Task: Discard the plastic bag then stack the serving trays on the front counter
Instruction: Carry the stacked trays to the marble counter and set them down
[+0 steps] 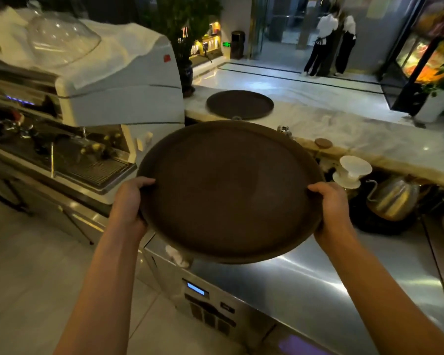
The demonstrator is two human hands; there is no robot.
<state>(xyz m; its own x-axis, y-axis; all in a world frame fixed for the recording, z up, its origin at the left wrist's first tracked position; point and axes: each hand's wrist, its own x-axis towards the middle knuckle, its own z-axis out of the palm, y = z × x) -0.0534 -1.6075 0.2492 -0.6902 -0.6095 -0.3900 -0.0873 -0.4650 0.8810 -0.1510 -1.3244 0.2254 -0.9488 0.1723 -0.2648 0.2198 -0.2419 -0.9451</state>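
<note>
Round tray carried in both hands toward the marble counter

The left hand (130,201) and right hand (330,208) clamp opposite edges of a dark round serving tray (228,193), thumbs hooked over the rim and the other fingers curled beneath (out of sight), which holds it fairly level above the steel worktop (305,278). The two-sided hold likely suits its width. It hangs in the air short of the front counter (344,129), where a second tray (240,104) lies flat, apart from it, and is probably the base of the stack. Count: two trays in view, two hands, one kettle (392,198), one white dripper (354,170). No plastic bag shows.
</note>
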